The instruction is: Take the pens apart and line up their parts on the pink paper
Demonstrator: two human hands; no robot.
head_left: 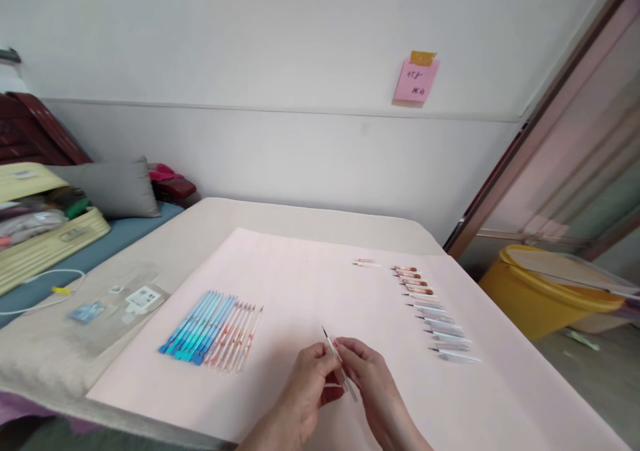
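Note:
Both my hands meet above the near middle of the pink sheet. A thin white pen refill (329, 340) with a dark tip slants between them, its tip pointing away from me. My left hand (311, 379) closes on it from the left with thumb and fingers. From the other side, the bent fingers of my right hand (369, 374) pinch the same refill. A pale strip shows at its lower end; the fingers hide its middle, so I cannot tell whether a second piece is there. Pens with blue barrels (197, 327) and white-and-red pens (235, 337) lie in a row to the left.
On the right, several slim pen parts (440, 327) with dark tips form a column, with brown-patterned pieces (413, 277) at its far end. Two small pieces (367, 263) lie farther back. Clear plastic bags (120, 307) rest left of the pink sheet (300, 277). A yellow bin (530, 304) stands beyond the table.

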